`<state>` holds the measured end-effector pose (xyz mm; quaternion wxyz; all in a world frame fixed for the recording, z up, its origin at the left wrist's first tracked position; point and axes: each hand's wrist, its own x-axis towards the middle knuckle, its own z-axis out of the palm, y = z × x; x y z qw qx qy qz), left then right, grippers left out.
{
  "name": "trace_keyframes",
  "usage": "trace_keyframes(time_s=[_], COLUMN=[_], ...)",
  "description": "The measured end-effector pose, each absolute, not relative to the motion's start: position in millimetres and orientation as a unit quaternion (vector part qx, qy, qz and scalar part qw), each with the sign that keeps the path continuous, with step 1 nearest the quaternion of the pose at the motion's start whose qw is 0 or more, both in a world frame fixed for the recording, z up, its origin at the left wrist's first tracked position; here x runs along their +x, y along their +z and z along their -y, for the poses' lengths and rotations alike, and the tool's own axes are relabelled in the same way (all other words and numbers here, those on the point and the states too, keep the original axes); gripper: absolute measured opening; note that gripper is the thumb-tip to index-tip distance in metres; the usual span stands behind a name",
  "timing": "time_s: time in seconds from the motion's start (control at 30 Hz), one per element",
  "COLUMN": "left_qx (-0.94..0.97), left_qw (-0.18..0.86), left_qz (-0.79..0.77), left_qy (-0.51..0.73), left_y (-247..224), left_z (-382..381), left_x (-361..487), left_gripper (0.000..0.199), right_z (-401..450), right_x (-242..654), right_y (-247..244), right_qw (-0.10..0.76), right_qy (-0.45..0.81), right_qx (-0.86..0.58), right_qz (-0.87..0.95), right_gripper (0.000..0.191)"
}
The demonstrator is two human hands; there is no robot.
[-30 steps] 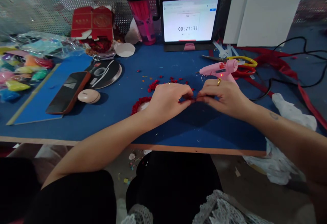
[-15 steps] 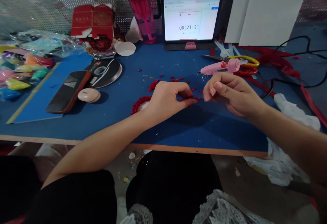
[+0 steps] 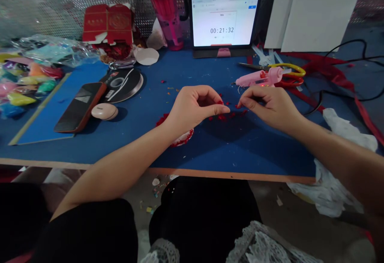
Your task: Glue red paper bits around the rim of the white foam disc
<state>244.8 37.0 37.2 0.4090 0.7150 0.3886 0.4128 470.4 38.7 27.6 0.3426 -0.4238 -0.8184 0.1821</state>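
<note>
My left hand (image 3: 193, 105) hovers over the middle of the blue table, thumb and index finger curled towards each other, with a bit of red at their tips. Across a small gap, my right hand (image 3: 268, 105) pinches at a tiny red piece (image 3: 237, 106). Below and between the hands lie several loose red scraps (image 3: 222, 117). Partly hidden under my left wrist is a round white disc (image 3: 181, 138) edged with red pieces. Just beyond my right hand rests a pink glue gun (image 3: 255, 78), its red light showing.
Scissors (image 3: 295, 70) with yellow and red handles lie by the glue gun, near red ribbon (image 3: 327, 73) and black cable. A tablet (image 3: 225, 23) showing a timer and a pink bottle (image 3: 168, 19) stand behind. Leftward are a phone (image 3: 79, 107), ribbon spool (image 3: 127, 85) and beige oval case (image 3: 104, 112).
My left hand has shifted slightly up and left, uncovering red scraps and the disc's lower edge. My right hand's fingers have turned down into a pinch. The glue gun's red light now shows.
</note>
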Motion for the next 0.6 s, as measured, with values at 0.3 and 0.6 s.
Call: trace_keyframes(time_s=[0.3, 0.6], left_qx=[0.709, 0.886], left_qw=[0.426, 0.171], left_qz=[-0.382, -0.386], left_qy=[0.412, 0.193], left_y=[34.7, 46.4], left_z=[-43.8, -46.7], left_x=[242.6, 232.9], left_gripper=[0.018, 0.015], right_z=[-38.5, -46.6], right_x=[471.9, 482.6], right_y=[29.4, 24.7], right_qw=[0.292, 0.137], right_qy=[0.098, -0.111], right_qx=[-0.387, -0.304], right_qz=[0.869, 0.936], right_gripper=[0.021, 0.022])
